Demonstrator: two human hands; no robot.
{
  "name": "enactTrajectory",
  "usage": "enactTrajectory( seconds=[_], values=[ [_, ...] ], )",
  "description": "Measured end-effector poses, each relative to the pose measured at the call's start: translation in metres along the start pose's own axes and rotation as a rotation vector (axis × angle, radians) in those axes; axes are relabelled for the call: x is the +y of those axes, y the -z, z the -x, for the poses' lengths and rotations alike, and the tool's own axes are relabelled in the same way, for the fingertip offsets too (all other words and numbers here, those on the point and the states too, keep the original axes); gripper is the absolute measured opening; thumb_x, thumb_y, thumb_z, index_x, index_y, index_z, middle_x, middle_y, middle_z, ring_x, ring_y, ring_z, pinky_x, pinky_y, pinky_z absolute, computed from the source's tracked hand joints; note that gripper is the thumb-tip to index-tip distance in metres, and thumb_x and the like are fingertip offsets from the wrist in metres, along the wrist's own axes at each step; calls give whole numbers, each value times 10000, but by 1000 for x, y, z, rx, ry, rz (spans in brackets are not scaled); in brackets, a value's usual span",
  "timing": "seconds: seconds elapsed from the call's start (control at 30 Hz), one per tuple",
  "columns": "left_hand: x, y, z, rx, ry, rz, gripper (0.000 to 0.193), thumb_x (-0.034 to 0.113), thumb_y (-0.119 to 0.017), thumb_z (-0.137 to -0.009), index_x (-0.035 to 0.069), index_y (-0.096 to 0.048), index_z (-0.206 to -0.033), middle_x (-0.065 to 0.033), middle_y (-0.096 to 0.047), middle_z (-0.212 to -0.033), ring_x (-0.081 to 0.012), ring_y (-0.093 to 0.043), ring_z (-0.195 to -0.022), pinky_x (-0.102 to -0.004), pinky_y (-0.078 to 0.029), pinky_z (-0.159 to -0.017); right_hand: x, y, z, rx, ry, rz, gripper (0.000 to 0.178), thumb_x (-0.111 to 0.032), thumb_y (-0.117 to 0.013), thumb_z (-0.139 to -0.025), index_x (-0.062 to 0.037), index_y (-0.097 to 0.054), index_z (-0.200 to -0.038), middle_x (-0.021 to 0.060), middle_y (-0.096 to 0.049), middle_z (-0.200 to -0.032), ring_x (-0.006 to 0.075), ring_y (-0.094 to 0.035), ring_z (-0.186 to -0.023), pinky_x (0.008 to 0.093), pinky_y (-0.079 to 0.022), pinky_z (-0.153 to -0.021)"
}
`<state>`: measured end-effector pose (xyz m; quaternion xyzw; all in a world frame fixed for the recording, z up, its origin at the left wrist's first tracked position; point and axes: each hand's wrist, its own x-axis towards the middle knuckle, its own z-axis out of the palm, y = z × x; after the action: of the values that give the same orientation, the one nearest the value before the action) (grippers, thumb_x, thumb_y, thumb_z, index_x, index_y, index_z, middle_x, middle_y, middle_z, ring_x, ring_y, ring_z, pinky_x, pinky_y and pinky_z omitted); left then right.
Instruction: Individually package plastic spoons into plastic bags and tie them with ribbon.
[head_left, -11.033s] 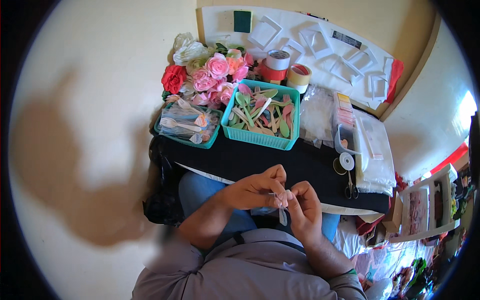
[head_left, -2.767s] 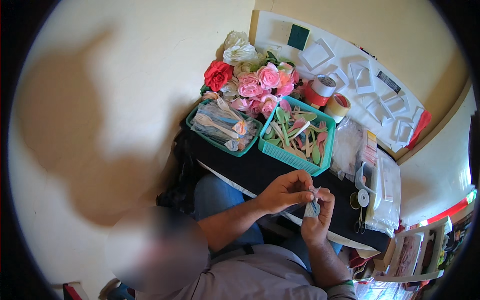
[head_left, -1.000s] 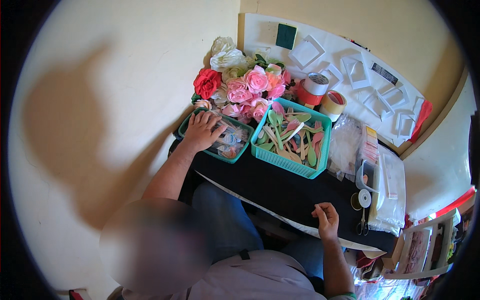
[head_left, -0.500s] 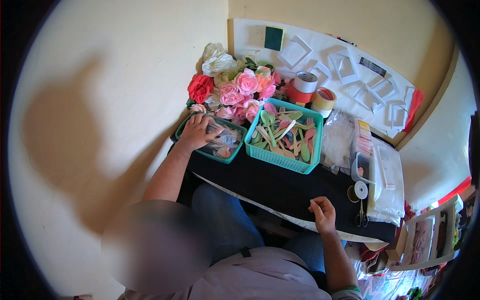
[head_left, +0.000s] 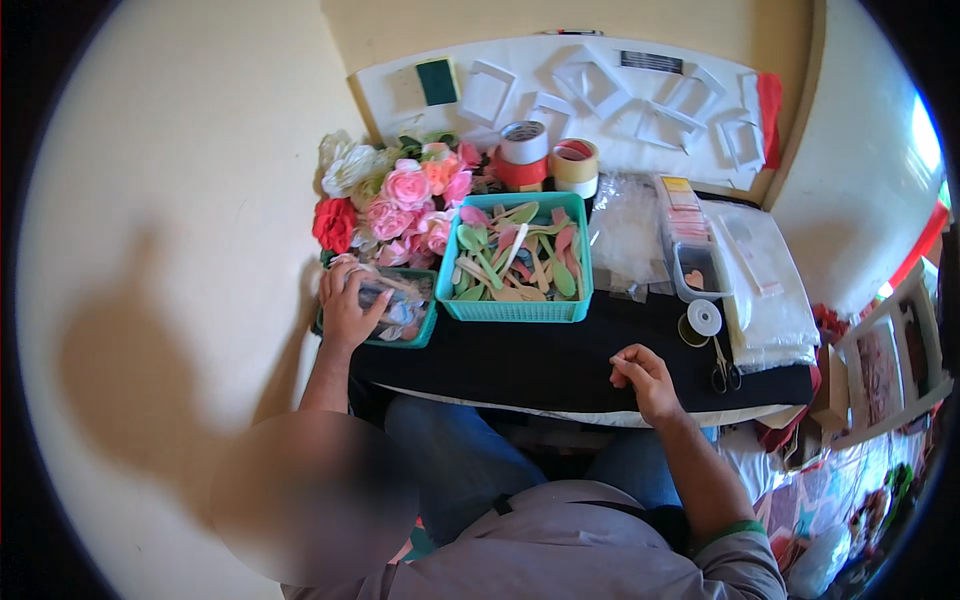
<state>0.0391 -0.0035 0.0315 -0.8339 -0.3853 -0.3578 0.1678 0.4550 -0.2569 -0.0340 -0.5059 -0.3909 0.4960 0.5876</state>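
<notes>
Nearest, the person's right hand (head_left: 642, 380) hangs over the black cloth table cover (head_left: 480, 358), thumb and fingers curled narrowly together; whether something small is pinched there I cannot tell. To the right of those fingers lie black-handled metal scissors (head_left: 725, 372), with a round white plastic spool (head_left: 704, 318) just beyond them.

Farther off, the left hand (head_left: 346, 310) reaches over the small green plastic basket (head_left: 430, 324), its thumb held apart from the fingers. Under and beside these fingers are the clear plastic packets (head_left: 404, 308), heaped inside the basket; no firm grip on any one shows.

The packets look slick and loosely piled, so a sideways sweep of the left fingers could push some over the rim, or bring up several clinging together. Just past the left fingertips, the pink, white and red artificial roses (head_left: 400, 195) could be knocked if the hand rose carelessly. To the right of the left fingers, the larger turquoise plastic basket (head_left: 515, 311) of pastel spoons and forks (head_left: 515, 255) sits close; a wide swing could jostle it.
</notes>
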Motion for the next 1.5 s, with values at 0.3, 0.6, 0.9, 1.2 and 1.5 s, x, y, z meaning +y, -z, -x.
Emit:
enactTrajectory(
  seconds=[0.3,0.6,0.9,1.2,1.5],
  values=[
    [50,-1,-70,-118,53,341,155,168,-695,-801,77,-647,-917,-80,-648,-878,-298,-611,-935,-422,-440,-877,-8,24,-11,-168,-129,-748,225,-253,-462,-974,-69,-589,-995,33,-563,-817,152,-510,-761,293,-388,-701],
    [97,-70,-121,-803,216,39,472,511,-591,-850,62,-704,-944,-150,-700,-864,-327,-679,-837,-442,-517,-748,-10,24,-14,-186,-202,-813,271,-303,-443,-985,-82,-596,-1014,21,-565,-837,159,-503,-767,305,-392,-701],
    [129,-119,-125,-777,335,-323,448,521,-623,-821,133,-728,-1017,-119,-714,-1024,-258,-680,-967,-423,-420,-950,-10,28,-15,-176,-231,-817,271,-309,-450,-984,-83,-599,-1009,21,-569,-839,162,-505,-771,308,-395,-706],
    [138,-113,-132,-747,485,-76,488,465,-662,-757,83,-697,-1060,-144,-704,-1045,-286,-675,-998,-411,-534,-823,-8,30,-18,-181,-227,-843,280,-330,-466,-974,-85,-599,-1002,23,-567,-836,165,-519,-764,309,-400,-697],
    [123,-104,-139,-456,386,-4,407,407,-606,-872,37,-684,-1023,-167,-693,-983,-339,-665,-935,-454,-507,-823,-10,29,-16,-190,-250,-858,276,-327,-474,-970,-85,-605,-999,22,-571,-845,166,-510,-775,307,-395,-705]
  ],
)
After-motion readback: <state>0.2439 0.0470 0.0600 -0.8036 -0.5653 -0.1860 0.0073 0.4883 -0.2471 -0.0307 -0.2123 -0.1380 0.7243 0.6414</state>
